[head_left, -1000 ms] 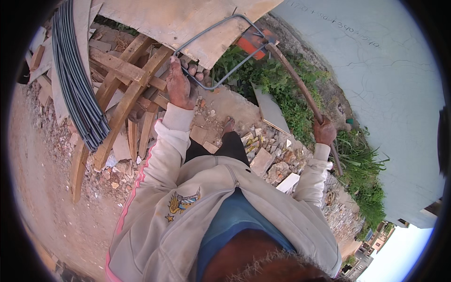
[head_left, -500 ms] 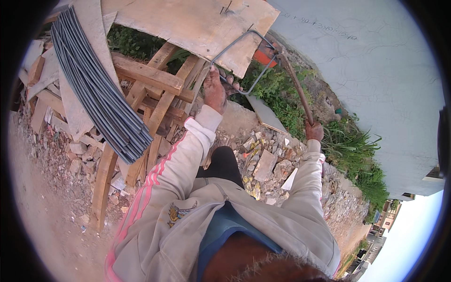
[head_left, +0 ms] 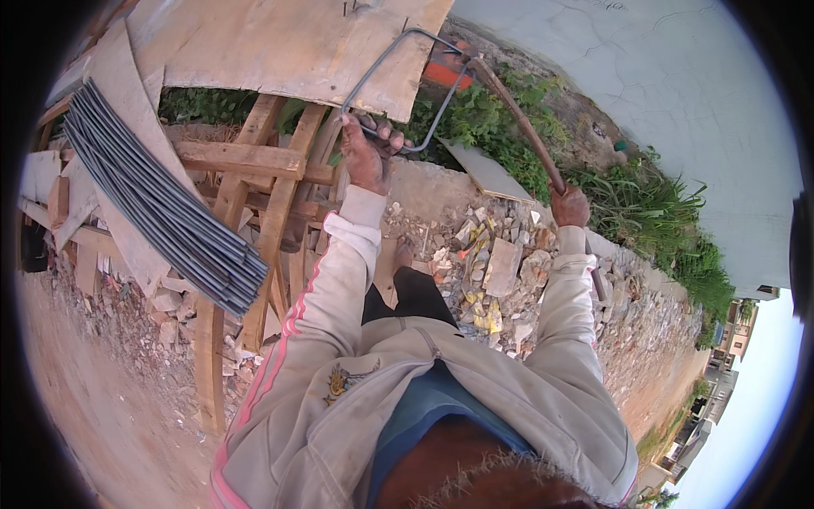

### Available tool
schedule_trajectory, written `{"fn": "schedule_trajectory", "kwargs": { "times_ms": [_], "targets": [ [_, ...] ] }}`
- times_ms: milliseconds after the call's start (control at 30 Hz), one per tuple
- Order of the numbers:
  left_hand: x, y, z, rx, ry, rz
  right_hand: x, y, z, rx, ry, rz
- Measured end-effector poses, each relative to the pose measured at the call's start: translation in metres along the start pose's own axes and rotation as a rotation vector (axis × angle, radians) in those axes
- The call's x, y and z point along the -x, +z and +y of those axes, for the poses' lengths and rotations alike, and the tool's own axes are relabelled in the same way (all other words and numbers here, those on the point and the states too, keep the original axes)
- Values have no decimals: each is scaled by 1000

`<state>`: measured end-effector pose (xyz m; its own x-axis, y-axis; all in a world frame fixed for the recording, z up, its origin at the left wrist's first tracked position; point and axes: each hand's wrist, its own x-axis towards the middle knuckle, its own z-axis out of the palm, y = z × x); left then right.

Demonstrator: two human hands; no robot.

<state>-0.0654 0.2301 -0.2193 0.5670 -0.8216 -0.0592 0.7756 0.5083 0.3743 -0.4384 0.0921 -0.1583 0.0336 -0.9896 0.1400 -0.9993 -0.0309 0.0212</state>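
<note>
My left hand (head_left: 366,154) is closed around one side of a rectangular rebar stirrup (head_left: 374,68), a thin grey steel rod bent into a loop, at the edge of a plywood board (head_left: 254,51). My right hand (head_left: 570,206) grips a long, rusty metal bar (head_left: 521,119). The bar's far end meets the stirrup's far right corner; I cannot make out how they join. Below my right fist, the bar's lower end shows beside my forearm. Two or more nails stick up from the board near the stirrup.
To the left, a bundle of straight steel rods (head_left: 165,199) lies across planks and a timber frame (head_left: 229,157). Broken rubble (head_left: 500,263) covers the ground ahead of my feet. Green plants (head_left: 649,204) grow along a pale wall (head_left: 661,93) on the right. Something orange (head_left: 449,72) lies beyond the stirrup.
The view has shifted, so the board and stirrup sit farther up and left. The bar slants more, and its lower end now shows past my right hand. Both hands keep their grip.
</note>
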Motion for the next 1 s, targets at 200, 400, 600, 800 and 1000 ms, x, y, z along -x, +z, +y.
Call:
{"fn": "schedule_trajectory", "kwargs": {
  "times_ms": [200, 400, 600, 800, 1000],
  "targets": [
    [-5, -4, -1, 37, 2, -12, 90, -36, -61, -7, 79, 35],
    [-5, 2, -2, 47, -31, -9, 156, -44, -120, -73, 109, 64],
    [-7, -1, 1, 61, -56, -7, 145, -38, -88, -267, -77, -26],
    [-4, -2, 4, 44, -73, 12, 118, -70, -44, -684, 1, -440],
    [-6, -9, -2, 69, -40, -31, 104, -102, -35, -548, -162, -343]
  ]
}}
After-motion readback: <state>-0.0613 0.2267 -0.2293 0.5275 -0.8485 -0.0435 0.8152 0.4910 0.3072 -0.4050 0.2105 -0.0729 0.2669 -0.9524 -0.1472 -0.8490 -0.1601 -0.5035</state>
